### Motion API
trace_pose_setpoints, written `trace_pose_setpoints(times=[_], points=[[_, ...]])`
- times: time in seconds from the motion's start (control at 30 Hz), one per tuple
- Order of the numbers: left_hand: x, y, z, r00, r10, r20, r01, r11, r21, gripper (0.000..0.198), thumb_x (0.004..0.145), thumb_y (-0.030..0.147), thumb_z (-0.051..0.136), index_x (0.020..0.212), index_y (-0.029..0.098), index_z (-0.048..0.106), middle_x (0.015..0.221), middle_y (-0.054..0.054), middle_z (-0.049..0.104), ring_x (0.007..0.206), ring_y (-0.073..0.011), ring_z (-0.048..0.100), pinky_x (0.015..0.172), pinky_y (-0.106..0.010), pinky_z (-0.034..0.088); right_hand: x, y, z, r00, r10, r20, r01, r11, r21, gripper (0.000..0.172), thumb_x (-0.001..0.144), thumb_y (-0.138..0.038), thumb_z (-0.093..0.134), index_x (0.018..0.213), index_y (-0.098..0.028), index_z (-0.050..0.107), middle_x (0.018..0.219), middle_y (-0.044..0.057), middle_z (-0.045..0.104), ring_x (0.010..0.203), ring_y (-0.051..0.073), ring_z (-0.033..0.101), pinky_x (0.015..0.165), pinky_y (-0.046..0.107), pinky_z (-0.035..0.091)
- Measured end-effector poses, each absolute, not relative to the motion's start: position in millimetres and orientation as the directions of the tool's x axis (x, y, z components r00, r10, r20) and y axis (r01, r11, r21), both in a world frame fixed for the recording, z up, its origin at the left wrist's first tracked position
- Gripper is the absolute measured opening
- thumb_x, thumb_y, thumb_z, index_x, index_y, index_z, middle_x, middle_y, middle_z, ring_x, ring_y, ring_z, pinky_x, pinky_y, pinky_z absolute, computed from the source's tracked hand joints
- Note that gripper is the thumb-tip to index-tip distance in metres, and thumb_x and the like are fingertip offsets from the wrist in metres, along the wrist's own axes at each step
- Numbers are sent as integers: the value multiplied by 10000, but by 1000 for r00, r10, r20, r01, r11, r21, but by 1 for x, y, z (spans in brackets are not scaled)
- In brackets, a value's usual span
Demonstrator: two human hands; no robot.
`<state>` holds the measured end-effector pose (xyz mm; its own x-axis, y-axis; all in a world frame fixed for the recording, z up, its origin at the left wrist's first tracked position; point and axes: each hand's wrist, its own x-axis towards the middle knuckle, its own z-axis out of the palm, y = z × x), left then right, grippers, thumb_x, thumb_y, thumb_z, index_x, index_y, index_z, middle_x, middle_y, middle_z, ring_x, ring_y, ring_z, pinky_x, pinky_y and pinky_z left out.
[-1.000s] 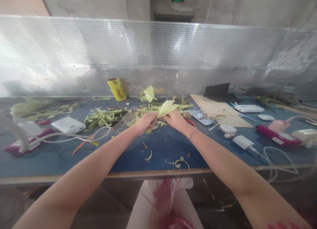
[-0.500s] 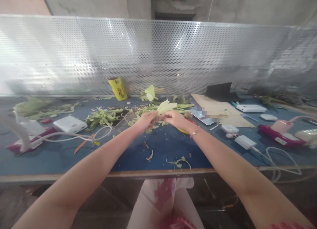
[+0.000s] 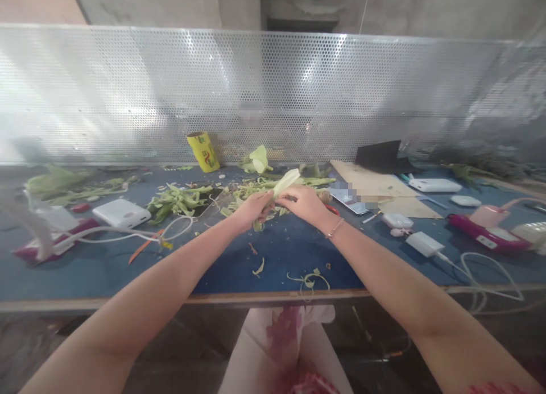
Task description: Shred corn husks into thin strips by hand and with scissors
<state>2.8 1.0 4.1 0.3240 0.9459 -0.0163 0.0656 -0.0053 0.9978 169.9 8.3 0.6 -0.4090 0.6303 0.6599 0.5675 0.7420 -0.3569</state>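
Observation:
My left hand [image 3: 255, 207] is closed around the lower part of a pale green husk-like leaf bundle [image 3: 286, 181], whose light tip points up and to the right. A short green end pokes out below those fingers. My right hand [image 3: 302, 202] has its fingers pinched at the bundle's right side, close against the left one. Whether it grips the leaf or only touches it is hard to make out. Behind both hands lies a heap of green leaf strips [image 3: 267, 183]. Another pile of cut strips [image 3: 179, 200] is to the left.
A yellow roll [image 3: 203, 152] stands at the back by the perforated metal screen [image 3: 273, 87]. On the right are a phone [image 3: 352, 199], cardboard [image 3: 371, 181], and a white charger [image 3: 424, 244] with cable. Leftward sit a white box [image 3: 121, 213] and a power strip [image 3: 55, 243]. Scraps [image 3: 258, 266] lie nearer.
The leaf bundle's tip looks narrower and more upright than before, when it was fanned out. My right hand has shifted slightly up, its fingers more curled. My left hand stays nearly in place.

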Motion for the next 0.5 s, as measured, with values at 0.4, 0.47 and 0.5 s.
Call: trace_pose_setpoints(times=[0.4,0.47,0.5], points=[[3,0,7,368,922,-124,2,132,991,392,843,480,441,630,152,459,454,72,266,349,-30,201,348,-161,194,175,2,3,-551,449,703,630,777,-2,229,915,-293,430,859,-163,610,878,69,618,818,167,561,713,280,404],[3,0,7,365,923,-124,19,125,992,390,836,485,451,631,152,457,461,71,275,352,-30,206,347,-161,195,175,4,4,-548,447,707,629,778,-4,246,915,-304,427,842,-164,616,889,78,595,813,169,545,719,290,408],[3,0,7,363,924,-124,31,120,992,389,833,485,455,633,152,457,465,70,280,354,-29,209,347,-161,197,175,5,4,-552,438,710,623,782,2,251,913,-307,429,827,-168,620,884,79,587,818,173,535,732,299,409]])
